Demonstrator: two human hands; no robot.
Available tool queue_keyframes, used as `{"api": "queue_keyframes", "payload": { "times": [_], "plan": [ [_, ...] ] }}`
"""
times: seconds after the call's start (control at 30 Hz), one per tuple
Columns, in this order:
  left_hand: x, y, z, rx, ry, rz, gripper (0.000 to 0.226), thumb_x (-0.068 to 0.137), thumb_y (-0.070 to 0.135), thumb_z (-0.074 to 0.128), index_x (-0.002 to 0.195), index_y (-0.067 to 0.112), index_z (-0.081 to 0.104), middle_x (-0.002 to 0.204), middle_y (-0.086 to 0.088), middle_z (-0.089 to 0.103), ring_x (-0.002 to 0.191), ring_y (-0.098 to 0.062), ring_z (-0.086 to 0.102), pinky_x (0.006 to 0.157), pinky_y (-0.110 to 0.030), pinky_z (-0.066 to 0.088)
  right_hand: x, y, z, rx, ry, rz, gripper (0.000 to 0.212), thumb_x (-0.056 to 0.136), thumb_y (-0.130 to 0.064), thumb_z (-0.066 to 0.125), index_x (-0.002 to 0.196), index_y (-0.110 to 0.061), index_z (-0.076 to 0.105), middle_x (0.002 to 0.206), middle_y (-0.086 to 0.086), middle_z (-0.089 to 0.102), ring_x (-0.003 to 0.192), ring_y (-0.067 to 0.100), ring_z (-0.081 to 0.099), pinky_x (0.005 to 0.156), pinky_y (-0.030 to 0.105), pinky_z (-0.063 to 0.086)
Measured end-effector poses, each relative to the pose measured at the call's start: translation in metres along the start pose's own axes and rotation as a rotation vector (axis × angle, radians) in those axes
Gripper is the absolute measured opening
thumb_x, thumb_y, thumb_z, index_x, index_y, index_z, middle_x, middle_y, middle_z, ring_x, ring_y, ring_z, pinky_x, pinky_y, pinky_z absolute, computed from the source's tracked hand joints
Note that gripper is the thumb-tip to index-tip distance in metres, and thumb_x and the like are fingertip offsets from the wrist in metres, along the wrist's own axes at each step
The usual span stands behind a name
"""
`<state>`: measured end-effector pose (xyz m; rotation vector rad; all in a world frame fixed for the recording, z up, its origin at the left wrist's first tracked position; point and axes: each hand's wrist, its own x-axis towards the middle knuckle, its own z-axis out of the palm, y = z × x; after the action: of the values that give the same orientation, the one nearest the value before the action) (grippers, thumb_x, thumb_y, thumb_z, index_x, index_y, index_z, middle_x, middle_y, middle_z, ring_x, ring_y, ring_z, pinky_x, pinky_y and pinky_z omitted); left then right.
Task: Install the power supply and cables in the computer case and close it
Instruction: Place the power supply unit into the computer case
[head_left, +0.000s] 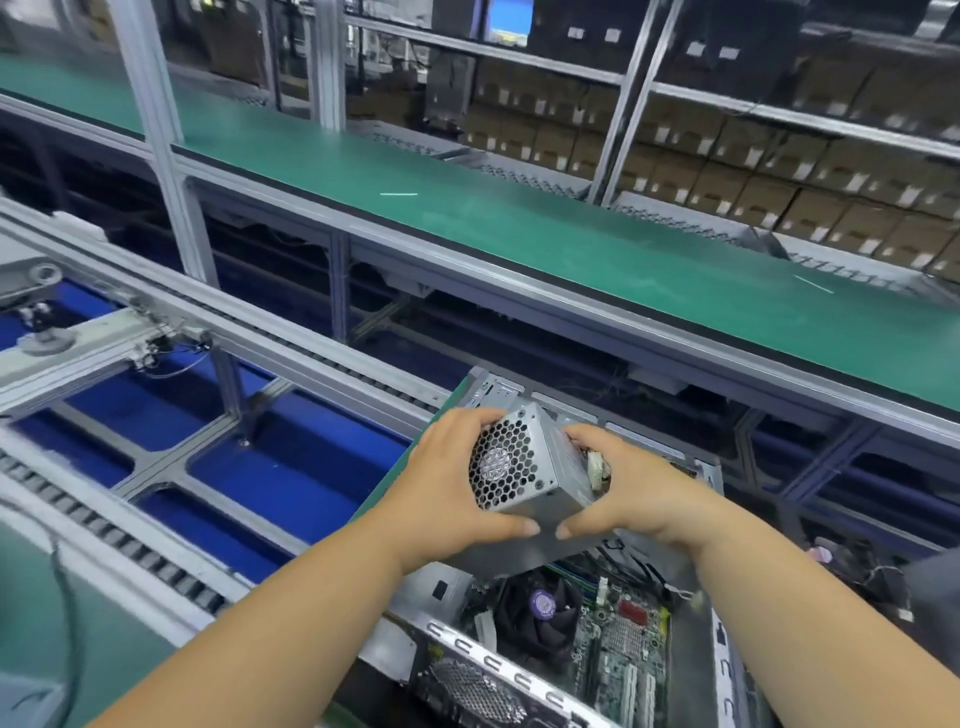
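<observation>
Both hands on the power supply, lower centre of frame. Left hand curls over the fan-grille end, thumb under the lower edge. Right hand wraps the opposite side, thumb meeting the left one along the bottom edge, fingers over the top near a pale connector at the cable end. PSU is tilted, corner-down, held clear above the open computer case, not seated yet.

Handling judgement: stiff sheet-metal box, probably moderately heavy, smooth sides so it can slip. Two-handed grip on opposite faces looks right. Keep fingers off the honeycomb grille and don't carry it by the cables. Edges may be sharp.

Below it in the case: motherboard with CPU cooler fan, both fragile, so lower the box in without dropping a corner onto them. Loose cabling sits at the right side of the case; risk of pinching it under the PSU.

Case lies on the green bench. Roller conveyor with blue trays at left, second green conveyor belt across the upper frame, stacked cartons upper right.
</observation>
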<state>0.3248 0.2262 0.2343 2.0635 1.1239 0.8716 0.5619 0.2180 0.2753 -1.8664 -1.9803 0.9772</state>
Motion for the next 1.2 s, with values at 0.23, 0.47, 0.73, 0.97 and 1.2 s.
{"api": "queue_keyframes", "payload": {
  "times": [0.23, 0.47, 0.73, 0.97, 1.2],
  "plan": [
    [-0.018, -0.001, -0.022, -0.222, 0.027, -0.18, 0.07, 0.068, 0.062, 0.072, 0.131, 0.048, 0.045, 0.131, 0.025, 0.048, 0.124, 0.006, 0.045, 0.104, -0.029, 0.04, 0.024, 0.003, 0.003, -0.07, -0.046, -0.125, 0.113, 0.037, -0.059, 0.088, 0.135, -0.057, 0.031, 0.138, -0.023, 0.043, 0.122, 0.011, 0.05, 0.103, 0.038, 0.046],
    [-0.054, -0.005, -0.022, -0.294, 0.304, -0.424, 0.026, 0.093, 0.059, 0.046, 0.118, 0.055, 0.055, 0.12, 0.034, 0.056, 0.106, 0.022, 0.047, 0.083, -0.017, 0.039, 0.037, 0.007, 0.002, -0.136, -0.129, -0.282, 0.117, 0.036, -0.056, 0.089, 0.137, -0.055, 0.03, 0.137, -0.025, 0.043, 0.112, 0.006, 0.054, 0.095, 0.033, 0.049],
    [-0.076, 0.002, -0.006, -0.295, 0.457, -0.536, 0.022, 0.097, 0.053, 0.043, 0.11, 0.053, 0.061, 0.121, 0.031, 0.054, 0.105, 0.022, 0.047, 0.081, -0.016, 0.04, 0.044, 0.009, -0.001, -0.124, -0.151, -0.379, 0.107, 0.035, -0.057, 0.086, 0.125, -0.064, 0.029, 0.127, -0.028, 0.044, 0.111, 0.003, 0.052, 0.092, 0.03, 0.045],
    [-0.084, 0.004, 0.006, -0.229, 0.491, -0.611, 0.027, 0.099, 0.051, 0.04, 0.112, 0.045, 0.062, 0.124, 0.026, 0.051, 0.115, 0.008, 0.046, 0.092, -0.023, 0.034, 0.041, 0.019, -0.001, -0.088, -0.13, -0.477, 0.102, 0.038, -0.058, 0.088, 0.127, -0.056, 0.039, 0.127, -0.029, 0.047, 0.11, -0.003, 0.052, 0.089, 0.03, 0.048],
    [-0.087, 0.007, 0.013, -0.188, 0.478, -0.649, 0.024, 0.101, 0.046, 0.037, 0.108, 0.047, 0.06, 0.116, 0.032, 0.05, 0.102, 0.02, 0.042, 0.079, -0.01, 0.03, 0.028, 0.02, -0.002, -0.101, -0.081, -0.539, 0.102, 0.041, -0.056, 0.083, 0.13, -0.058, 0.035, 0.129, -0.033, 0.042, 0.105, -0.002, 0.053, 0.079, 0.027, 0.047]
  ]
}}
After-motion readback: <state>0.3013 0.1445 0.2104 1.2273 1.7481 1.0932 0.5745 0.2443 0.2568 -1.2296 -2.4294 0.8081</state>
